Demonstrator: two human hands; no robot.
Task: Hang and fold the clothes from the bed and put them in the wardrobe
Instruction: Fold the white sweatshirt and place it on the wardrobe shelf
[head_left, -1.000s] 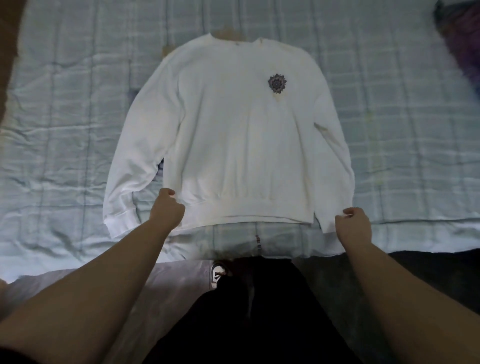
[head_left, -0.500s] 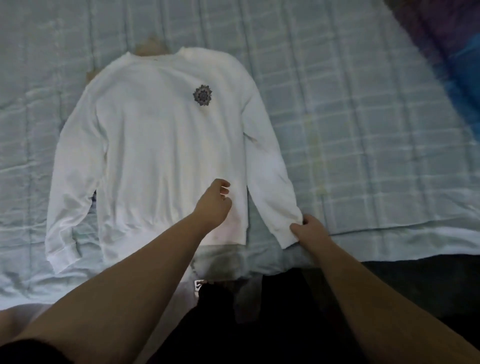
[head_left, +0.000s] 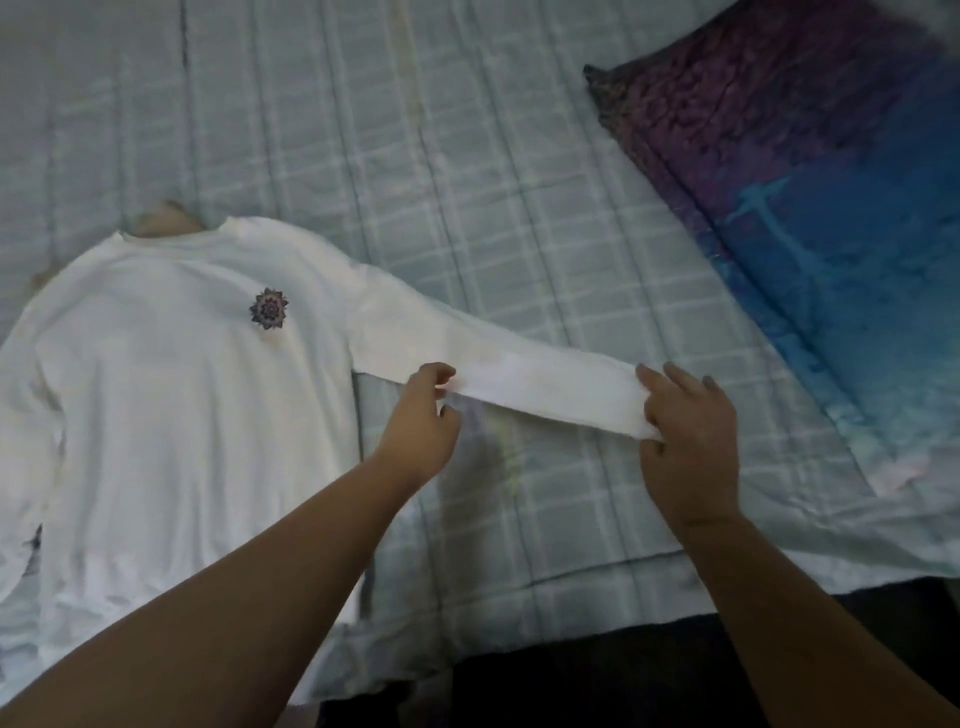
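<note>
The right hand (head_left: 688, 441) pinches the cuff end of the sweatshirt's sleeve (head_left: 519, 379), thumb beneath the fabric and the fingers (head_left: 670, 382) laid over its top, curled enough to clamp the cloth between them. The left hand (head_left: 421, 421) holds the same sleeve nearer its middle, at the lower edge: its fingers are bent inward with the tips against the fabric and the thumb close under them, a narrow gap showing between thumb and forefinger. Whether the cloth is truly nipped there or only touched, I cannot tell.

Two hands, two bare forearms, one sleeve held between them. The sleeve is drawn out straight, its long axis running from the shoulder down to the right, the cuff pointing toward the dark blue and purple cover (head_left: 810, 197).

There is one white sweatshirt (head_left: 182, 415), lying front up on the bed (head_left: 467, 156), with its collar toward the far side and hem toward the near edge, so the body's long axis runs away from the person. One small dark round emblem (head_left: 268, 308) sits on the chest. The other sleeve lies along the left edge of the view, partly cut off. The bed's pale checked sheet is wrinkled at the near edge.
</note>
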